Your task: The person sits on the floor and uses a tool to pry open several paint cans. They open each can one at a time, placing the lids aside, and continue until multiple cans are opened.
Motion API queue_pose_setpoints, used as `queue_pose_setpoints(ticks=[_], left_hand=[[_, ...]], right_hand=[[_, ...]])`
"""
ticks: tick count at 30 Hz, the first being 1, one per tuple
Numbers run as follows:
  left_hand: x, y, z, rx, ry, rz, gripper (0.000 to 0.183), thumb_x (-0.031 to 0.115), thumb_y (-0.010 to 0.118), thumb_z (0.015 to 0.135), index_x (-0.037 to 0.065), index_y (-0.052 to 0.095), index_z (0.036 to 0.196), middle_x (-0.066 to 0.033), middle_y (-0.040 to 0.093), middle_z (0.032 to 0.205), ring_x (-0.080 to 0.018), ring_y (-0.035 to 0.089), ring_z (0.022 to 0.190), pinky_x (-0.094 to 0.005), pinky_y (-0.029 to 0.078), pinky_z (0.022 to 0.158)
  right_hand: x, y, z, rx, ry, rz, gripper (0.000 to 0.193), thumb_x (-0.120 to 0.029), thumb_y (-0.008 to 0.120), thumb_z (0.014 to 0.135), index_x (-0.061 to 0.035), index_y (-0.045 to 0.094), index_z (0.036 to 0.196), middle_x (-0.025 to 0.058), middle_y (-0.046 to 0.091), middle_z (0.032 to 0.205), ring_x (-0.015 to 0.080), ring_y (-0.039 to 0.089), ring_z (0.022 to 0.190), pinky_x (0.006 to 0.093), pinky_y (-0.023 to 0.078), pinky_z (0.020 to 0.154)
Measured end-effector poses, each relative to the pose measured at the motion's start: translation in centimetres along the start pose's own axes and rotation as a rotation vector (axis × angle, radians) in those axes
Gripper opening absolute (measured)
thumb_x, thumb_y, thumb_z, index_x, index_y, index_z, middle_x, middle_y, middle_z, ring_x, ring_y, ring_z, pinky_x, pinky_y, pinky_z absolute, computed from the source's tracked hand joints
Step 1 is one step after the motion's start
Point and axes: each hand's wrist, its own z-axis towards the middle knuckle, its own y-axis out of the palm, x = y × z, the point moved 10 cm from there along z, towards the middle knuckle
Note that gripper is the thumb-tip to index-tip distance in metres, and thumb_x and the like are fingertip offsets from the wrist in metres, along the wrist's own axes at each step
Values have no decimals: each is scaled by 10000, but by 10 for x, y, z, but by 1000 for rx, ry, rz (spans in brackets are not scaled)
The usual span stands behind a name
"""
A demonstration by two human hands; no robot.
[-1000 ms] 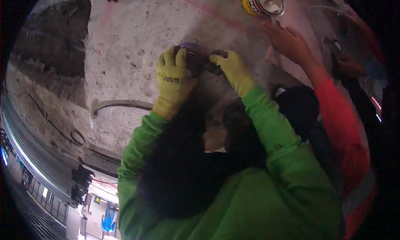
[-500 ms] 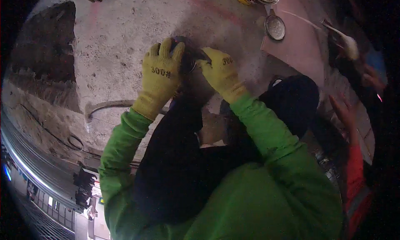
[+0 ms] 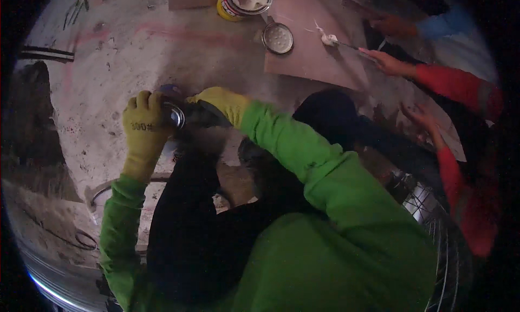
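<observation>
My left hand (image 3: 145, 120), in a yellow knit glove, is wrapped round a dark can (image 3: 175, 116) with a shiny metal rim. The can is tilted, so its round end shows toward the right. My right hand (image 3: 219, 102), gloved alike, has its fingers curled close beside the can. Its fingertips are partly hidden, and what they hold, if anything, is too dark to name. Both hands are above my bent leg in dark trousers (image 3: 184, 204), over the rough concrete floor.
An open yellow tin (image 3: 230, 11) holds pale paste; its lid (image 3: 278, 38) lies beside a pinkish board (image 3: 311, 57). A co-worker in red sleeves (image 3: 455, 87) holds a tool (image 3: 352, 47) tipped with white paste over the board. Another person's blue sleeve (image 3: 441, 25) shows beyond.
The whole view has swung to the right, showing more of the co-workers. The can's shiny end now faces right, and my right hand has turned more sideways next to it.
</observation>
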Motion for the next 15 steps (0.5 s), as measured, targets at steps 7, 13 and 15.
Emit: queue_pose_setpoints(ticks=[7,13,15], left_hand=[[-4,-11,-14,131,-26,-9,693,174,852,596,96,599,1236,-133,623,1172,-388,608,1033,-502,497,843],[2,-13,-22,225,-42,-47,586,207,807,714,115,601,1254,-140,624,1221,-395,601,1073,-535,471,885],[3,-14,-26,274,-38,13,620,214,802,678,120,601,1257,-140,620,1224,-387,598,1056,-527,471,894]], right_hand=[[-37,9,-10,-30,-607,-266,298,-240,682,974,-92,731,1228,46,771,1008,175,727,851,331,573,795],[-7,-4,18,-112,-477,113,327,-163,611,1006,-8,670,1288,148,750,1111,212,716,1027,382,573,947],[-16,2,14,-211,-415,307,310,-171,564,1042,24,656,1264,168,728,1130,227,713,1028,391,590,955]])
